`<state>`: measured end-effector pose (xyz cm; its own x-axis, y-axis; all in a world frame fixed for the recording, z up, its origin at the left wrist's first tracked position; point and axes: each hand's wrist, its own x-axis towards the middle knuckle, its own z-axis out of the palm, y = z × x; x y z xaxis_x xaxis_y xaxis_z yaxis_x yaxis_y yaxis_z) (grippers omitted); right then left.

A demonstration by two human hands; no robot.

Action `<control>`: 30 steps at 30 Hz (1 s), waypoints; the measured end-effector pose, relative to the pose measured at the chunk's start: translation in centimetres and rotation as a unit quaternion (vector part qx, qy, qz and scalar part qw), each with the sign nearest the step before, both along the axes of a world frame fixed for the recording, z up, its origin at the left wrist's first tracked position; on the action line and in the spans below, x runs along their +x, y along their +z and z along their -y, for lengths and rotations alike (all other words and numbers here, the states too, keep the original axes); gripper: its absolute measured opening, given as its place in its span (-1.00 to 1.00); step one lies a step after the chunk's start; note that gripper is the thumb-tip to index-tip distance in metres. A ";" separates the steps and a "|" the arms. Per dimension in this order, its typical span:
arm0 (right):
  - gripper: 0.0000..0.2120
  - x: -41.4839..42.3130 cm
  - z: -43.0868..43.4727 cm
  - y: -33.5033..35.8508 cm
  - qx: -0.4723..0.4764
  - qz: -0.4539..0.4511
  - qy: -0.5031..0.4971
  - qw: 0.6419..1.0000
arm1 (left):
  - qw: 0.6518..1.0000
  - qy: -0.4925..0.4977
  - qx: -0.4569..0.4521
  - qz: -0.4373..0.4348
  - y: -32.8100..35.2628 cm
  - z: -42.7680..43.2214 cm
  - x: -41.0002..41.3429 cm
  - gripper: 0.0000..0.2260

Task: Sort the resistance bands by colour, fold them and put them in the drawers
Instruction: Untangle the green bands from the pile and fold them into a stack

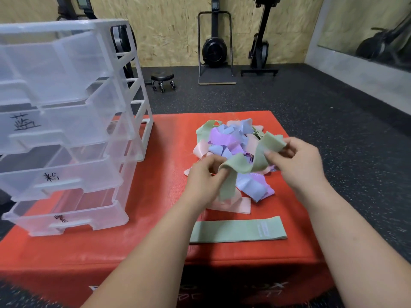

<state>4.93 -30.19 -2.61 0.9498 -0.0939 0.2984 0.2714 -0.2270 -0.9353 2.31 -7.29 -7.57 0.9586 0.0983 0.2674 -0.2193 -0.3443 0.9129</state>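
Note:
A tangled pile of resistance bands (231, 141) in green, purple, blue and pink lies on a red padded box (144, 241). Above the pile I hold one green band (255, 158) between both hands. My left hand (204, 181) pinches its lower end, which hangs down. My right hand (298, 161) pinches its upper end. Another green band (238, 230) lies flat and straight near the box's front edge. A clear plastic drawer unit (66, 130) stands at the left with its drawers pulled out stepwise; three carry black handwritten marks.
A pink band (231, 205) lies flat between the pile and the flat green band. Beyond the box is dark rubber floor with a small wheeled stool (162, 78) and rowing machines (214, 47) against a wooden wall. A mirror (367, 30) is at the right.

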 end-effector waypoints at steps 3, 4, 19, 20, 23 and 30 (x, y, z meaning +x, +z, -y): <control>-0.84 -0.6 1.3 -1.7 -0.019 -0.062 0.006 0.998 | 1.000 0.003 -0.007 -0.003 1.2 -0.8 -0.9 -0.90; -0.86 -0.9 1.6 -1.9 -0.011 -0.077 0.004 0.997 | 1.000 0.008 0.013 -0.005 1.4 -1.2 -1.2 -0.93; -0.79 -5.1 4.4 -3.1 0.068 -0.209 0.031 0.975 | 0.978 -0.053 0.163 -0.118 2.0 -9.3 -8.1 -0.87; -0.79 -5.2 4.6 -3.4 0.067 -0.226 0.036 0.971 | 0.985 -0.040 0.113 -0.125 2.0 -9.5 -8.6 -0.87; -0.80 -5.8 4.9 -3.9 0.040 -0.262 0.043 0.963 | 0.989 0.008 0.057 -0.136 1.4 -10.1 -9.6 -0.86; -0.84 -7.3 5.3 -5.3 -0.053 -0.308 0.047 0.949 | 0.974 0.102 0.158 -0.122 -0.5 -11.0 -10.4 -0.79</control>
<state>-2.37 -35.45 -7.88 0.9495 -0.0007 -0.3139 -0.2966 -0.3299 -0.8962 -8.11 3.75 -8.09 0.9665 0.2435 0.0809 0.0945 -0.6308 0.7701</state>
